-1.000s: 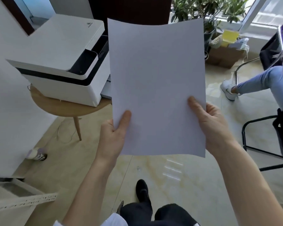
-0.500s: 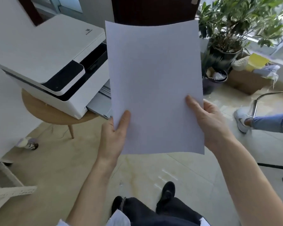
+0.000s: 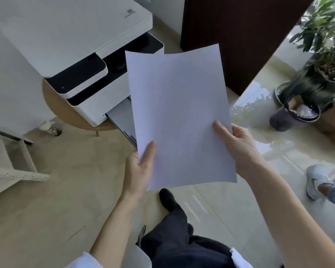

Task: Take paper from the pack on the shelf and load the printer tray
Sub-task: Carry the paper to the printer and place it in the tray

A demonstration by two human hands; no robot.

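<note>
Two bare arms reach forward from the bottom of the view, and both hands hold up the paper [image 3: 179, 117] out in front. The left hand [image 3: 138, 167] grips the lower left edge, with the thumb lying flat on the front and the other fingers hidden behind. The right hand [image 3: 238, 149] grips the lower right edge the same way — thumb on front, fingers behind. The paper is white and blank, held nearly upright, and its top edge curls a little. It looks like one sheet, but I cannot tell if more are stacked behind it. One white printer [image 3: 75, 55] sits on one round wooden desk [image 3: 60, 111] to the left. Its one grey printer tray [image 3: 122, 117] is pulled out at the bottom, and the paper covers part of it. One black shoe [image 3: 167, 198] stands on the shiny floor [image 3: 66, 190] below the paper. One potted plant [image 3: 317, 60] stands at the right.
</note>
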